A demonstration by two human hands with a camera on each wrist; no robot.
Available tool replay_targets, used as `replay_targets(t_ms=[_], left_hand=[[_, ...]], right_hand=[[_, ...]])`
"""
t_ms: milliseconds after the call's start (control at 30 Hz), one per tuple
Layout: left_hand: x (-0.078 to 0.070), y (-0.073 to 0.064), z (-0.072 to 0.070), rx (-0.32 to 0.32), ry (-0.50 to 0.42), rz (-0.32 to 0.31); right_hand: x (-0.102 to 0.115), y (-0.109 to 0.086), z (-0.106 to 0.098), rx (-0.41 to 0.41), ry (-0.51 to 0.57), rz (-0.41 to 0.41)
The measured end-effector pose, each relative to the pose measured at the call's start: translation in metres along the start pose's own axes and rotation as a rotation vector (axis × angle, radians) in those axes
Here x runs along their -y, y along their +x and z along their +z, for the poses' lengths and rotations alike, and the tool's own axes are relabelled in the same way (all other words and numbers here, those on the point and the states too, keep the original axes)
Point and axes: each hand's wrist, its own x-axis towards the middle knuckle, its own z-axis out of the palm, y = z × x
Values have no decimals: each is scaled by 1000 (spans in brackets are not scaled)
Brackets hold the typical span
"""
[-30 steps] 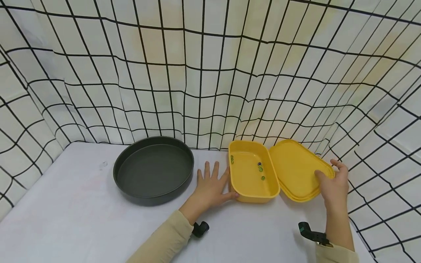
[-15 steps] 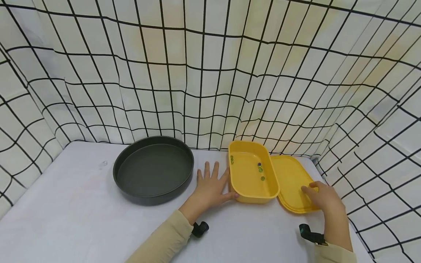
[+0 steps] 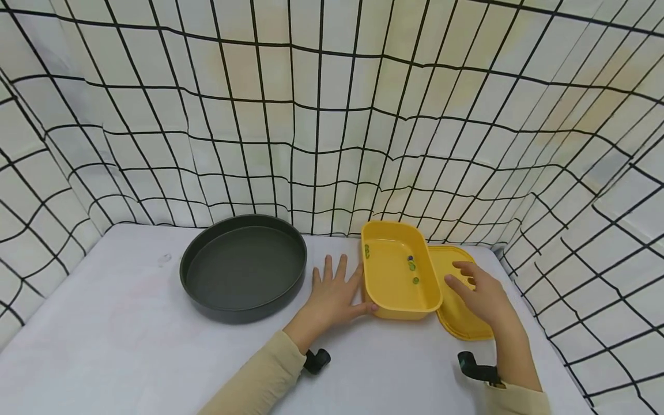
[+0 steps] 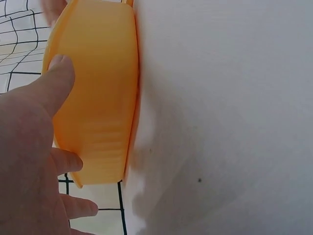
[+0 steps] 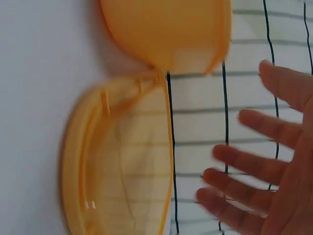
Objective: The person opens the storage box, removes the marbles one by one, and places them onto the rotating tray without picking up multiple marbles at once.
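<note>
Overall, the dark round pan (image 3: 244,268) stands at left, apart from the rest; no hazard noted. The yellow container (image 3: 389,288) stands upright to its right, with the yellow lid (image 3: 456,321) lying flat at its right side. The right hand (image 3: 482,295) is released — fingers loosely bent above the lid, gripping nothing — and could knock the container's rim if swung left. The left hand (image 3: 332,300), also grasping nothing, has fingers spread and thumb against the container's near-left corner; too hard a push could drive it against the lid. Smallest, the green pieces (image 3: 412,267) and blue piece (image 3: 410,258) inside could scatter under a jolt, if loose; that cannot be told.
</note>
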Motion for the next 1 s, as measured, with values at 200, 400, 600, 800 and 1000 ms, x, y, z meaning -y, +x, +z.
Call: replay_targets(t_ms=[200, 400, 600, 800, 1000], left_hand=[[1, 0, 0, -2, -4, -2], [1, 1, 1, -4, 1, 5], [3, -3, -3, 8, -1, 10], [8, -26, -16, 32, 20, 44], [18, -64, -45, -34, 82, 146]], right_hand=[[35, 2, 22, -154, 26, -224], [57, -2, 40, -187, 60, -345], [68, 1, 60, -141, 81, -436], [70, 3, 69, -100, 93, -420], [70, 4, 69, -59, 103, -402]])
